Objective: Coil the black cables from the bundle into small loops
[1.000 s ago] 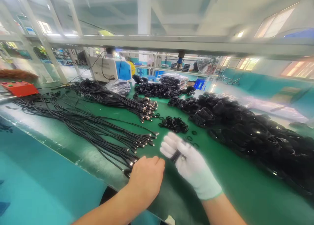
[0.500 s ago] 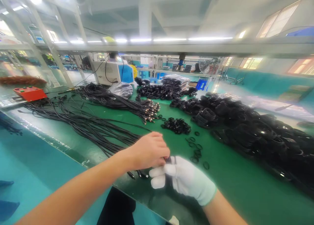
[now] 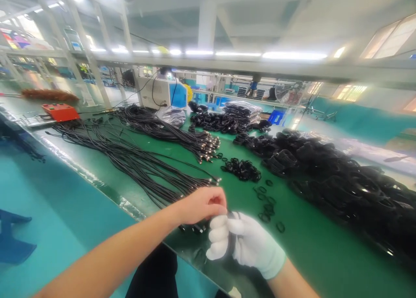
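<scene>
At the near edge of the green bench (image 3: pixel 312 254), gloved right hand (image 3: pixel 245 244) grips a coiled black cable (image 3: pixel 231 241) while bare left hand (image 3: pixel 203 205) pinches its top loop (winding step, likely); next move probably needs a band from the loose rings (image 3: pixel 267 205).

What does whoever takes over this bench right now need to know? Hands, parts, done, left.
Left hand: bare, pinching the black cable at the top of the right hand.
Right hand: white glove, shut on the cable, which is wrapped around its fingers.
Straight cables lie left on the green mat; loose black rings in the middle; coiled cables piled right.
Done: the pile of coils.
Left: this coil and the straight cables.
</scene>
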`<state>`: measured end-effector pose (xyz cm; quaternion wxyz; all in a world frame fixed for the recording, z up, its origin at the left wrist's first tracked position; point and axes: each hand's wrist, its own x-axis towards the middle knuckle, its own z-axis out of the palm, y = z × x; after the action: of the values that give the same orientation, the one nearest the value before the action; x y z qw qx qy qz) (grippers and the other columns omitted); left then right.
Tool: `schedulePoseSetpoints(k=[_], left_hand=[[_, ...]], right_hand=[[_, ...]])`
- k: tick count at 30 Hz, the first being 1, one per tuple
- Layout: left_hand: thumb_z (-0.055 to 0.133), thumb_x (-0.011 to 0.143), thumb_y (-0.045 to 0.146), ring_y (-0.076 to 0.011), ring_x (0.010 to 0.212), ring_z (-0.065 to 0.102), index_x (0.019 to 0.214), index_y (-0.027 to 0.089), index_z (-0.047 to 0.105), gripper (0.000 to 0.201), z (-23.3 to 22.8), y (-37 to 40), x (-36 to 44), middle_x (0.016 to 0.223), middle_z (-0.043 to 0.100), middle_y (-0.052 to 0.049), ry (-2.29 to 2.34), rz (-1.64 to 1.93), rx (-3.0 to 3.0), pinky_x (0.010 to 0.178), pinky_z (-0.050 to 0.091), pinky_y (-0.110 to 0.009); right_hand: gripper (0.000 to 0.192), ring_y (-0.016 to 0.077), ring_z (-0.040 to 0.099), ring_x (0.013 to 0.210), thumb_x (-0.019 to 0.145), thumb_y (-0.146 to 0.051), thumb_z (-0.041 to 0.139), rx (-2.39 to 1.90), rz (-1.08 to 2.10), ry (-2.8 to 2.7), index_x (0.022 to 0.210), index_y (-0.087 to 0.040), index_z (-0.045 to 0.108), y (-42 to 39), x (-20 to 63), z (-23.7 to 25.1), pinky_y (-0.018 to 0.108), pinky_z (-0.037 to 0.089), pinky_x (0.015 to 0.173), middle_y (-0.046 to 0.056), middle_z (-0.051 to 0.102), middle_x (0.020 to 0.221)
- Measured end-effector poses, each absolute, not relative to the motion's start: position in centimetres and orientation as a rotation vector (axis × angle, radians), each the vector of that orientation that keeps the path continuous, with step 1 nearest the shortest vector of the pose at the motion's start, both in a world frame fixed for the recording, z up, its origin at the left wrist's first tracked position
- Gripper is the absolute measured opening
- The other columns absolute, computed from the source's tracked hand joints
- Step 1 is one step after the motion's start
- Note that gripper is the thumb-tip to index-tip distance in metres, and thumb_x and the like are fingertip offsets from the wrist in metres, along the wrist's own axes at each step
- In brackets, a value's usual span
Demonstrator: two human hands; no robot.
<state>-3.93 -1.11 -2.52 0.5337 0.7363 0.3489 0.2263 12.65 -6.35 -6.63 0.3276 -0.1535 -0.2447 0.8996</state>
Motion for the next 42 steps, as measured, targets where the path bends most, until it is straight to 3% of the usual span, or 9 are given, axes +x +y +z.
schedulePoseSetpoints(k=[7,11,14,19,23,30,37,42], left_hand=[[0.049,0.083,0.02,-0.0124,0.073,0.054,0.079,0.015,0.062,0.015,-4.5,-3.2,-3.9,0.077,0.062,0.0,0.954,0.829,1.782,0.066,0.042,-0.022],[0.049,0.083,0.02,-0.012,0.072,0.054,0.086,0.016,0.062,0.014,-4.8,-3.3,-4.3,0.08,0.06,0.001,0.91,0.783,1.745,0.064,0.042,-0.022],[0.049,0.083,0.018,-0.0105,0.067,0.052,0.087,0.016,0.06,0.012,-4.9,-3.3,-4.5,0.077,0.058,0.002,0.884,0.761,1.753,0.06,0.04,-0.021],[0.049,0.082,0.015,-0.0113,0.074,0.052,0.085,0.016,0.059,0.01,-5.4,-4.0,-4.3,0.079,0.057,0.001,0.872,0.887,1.808,0.068,0.041,-0.022],[0.053,0.08,0.016,-0.0102,0.069,0.05,0.092,0.018,0.051,0.012,-6.0,-4.4,-4.2,0.082,0.054,0.002,0.774,0.819,1.706,0.063,0.042,-0.022],[0.054,0.076,0.008,-0.0097,0.067,0.05,0.079,0.017,0.051,0.01,-6.2,-5.7,-3.2,0.08,0.054,0.001,0.858,1.054,1.768,0.06,0.042,-0.02],[0.043,0.084,0.007,-0.0124,0.079,0.055,0.094,0.019,0.054,0.02,-6.9,-7.5,-2.1,0.086,0.056,-0.002,0.797,1.417,1.981,0.07,0.045,-0.023],[0.04,0.085,0.008,-0.0135,0.085,0.058,0.109,0.018,0.052,0.03,-4.3,-7.3,-2.7,0.095,0.058,-0.006,0.735,1.081,2.193,0.077,0.048,-0.022]], right_hand=[[0.038,0.0214,0.062,0.077,0.07,-0.036,0.072,-0.493,2.198,-0.938,0.092,-0.006,0.062,-6.0,12.2,-6.2,0.045,0.044,0.081,0.012,0.065,0.08],[0.034,0.027,0.064,0.087,0.077,-0.034,0.064,-0.485,2.129,-1.124,0.093,-0.004,0.065,-6.1,12.5,-6.0,0.048,0.041,0.088,0.016,0.07,0.078],[0.03,0.0288,0.065,0.088,0.08,-0.031,0.057,-0.446,2.137,-1.195,0.092,-0.005,0.066,-6.1,12.7,-5.8,0.048,0.044,0.085,0.015,0.07,0.071],[0.025,0.0266,0.067,0.082,0.078,-0.027,0.056,-0.389,2.14,-1.25,0.083,-0.005,0.067,-6.0,12.8,-5.1,0.045,0.046,0.083,0.014,0.07,0.065],[0.026,0.0261,0.067,0.081,0.079,-0.026,0.054,-0.404,2.139,-1.345,0.081,-0.005,0.068,-6.0,12.9,-4.5,0.045,0.047,0.082,0.014,0.07,0.067],[0.024,0.0174,0.064,0.066,0.079,-0.023,0.053,-0.456,2.152,-1.547,0.077,-0.006,0.07,-6.5,13.2,-2.8,0.035,0.047,0.079,0.009,0.069,0.063],[0.026,0.0156,0.061,0.061,0.078,-0.031,0.058,-0.515,2.092,-1.588,0.073,-0.008,0.07,-7.2,13.8,-2.8,0.03,0.05,0.068,0.006,0.067,0.062],[0.022,0.0158,0.062,0.064,0.072,-0.033,0.067,-0.711,2.031,-1.671,0.07,-0.012,0.07,-7.3,14.5,-2.1,0.029,0.052,0.068,0.006,0.067,0.067]])
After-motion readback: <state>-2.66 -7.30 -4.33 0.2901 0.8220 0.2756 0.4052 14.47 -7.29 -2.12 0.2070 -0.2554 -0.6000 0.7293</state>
